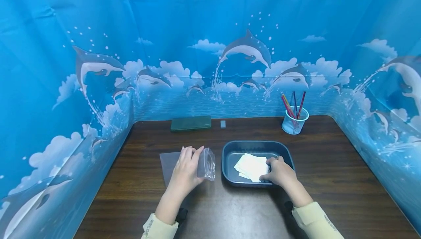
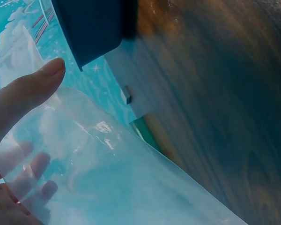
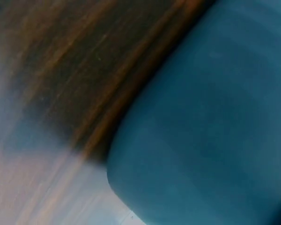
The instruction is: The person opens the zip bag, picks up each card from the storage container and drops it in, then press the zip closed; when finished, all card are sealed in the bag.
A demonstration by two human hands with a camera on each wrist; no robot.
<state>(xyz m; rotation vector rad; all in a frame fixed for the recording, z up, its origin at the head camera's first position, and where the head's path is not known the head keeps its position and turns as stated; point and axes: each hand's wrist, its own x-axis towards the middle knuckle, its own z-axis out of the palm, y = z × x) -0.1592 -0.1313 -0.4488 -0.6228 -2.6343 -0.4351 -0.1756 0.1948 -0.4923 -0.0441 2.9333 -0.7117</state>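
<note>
My left hand (image 1: 185,169) holds a clear plastic bag (image 1: 169,162) left of the tray, its mouth spread and facing right. In the left wrist view the thumb (image 2: 30,91) lies on the near side of the bag (image 2: 112,164), and the other fingers show through the film. A dark blue-grey tray (image 1: 230,147) holds a loose stack of white paper pieces (image 1: 251,167). Reaching over the tray's right side, my right hand (image 1: 281,172) pinches the right edge of that stack between thumb and fingers. Only the tray's outer wall (image 3: 201,122) shows in the right wrist view; that hand is hidden there.
A dark green flat case (image 1: 190,123) lies at the table's back edge, beside a small grey-blue block (image 1: 223,124). At the back right stands a light blue pencil cup (image 1: 292,126) with several pencils. A dolphin-printed curtain (image 1: 197,19) surrounds the wooden table (image 1: 131,191).
</note>
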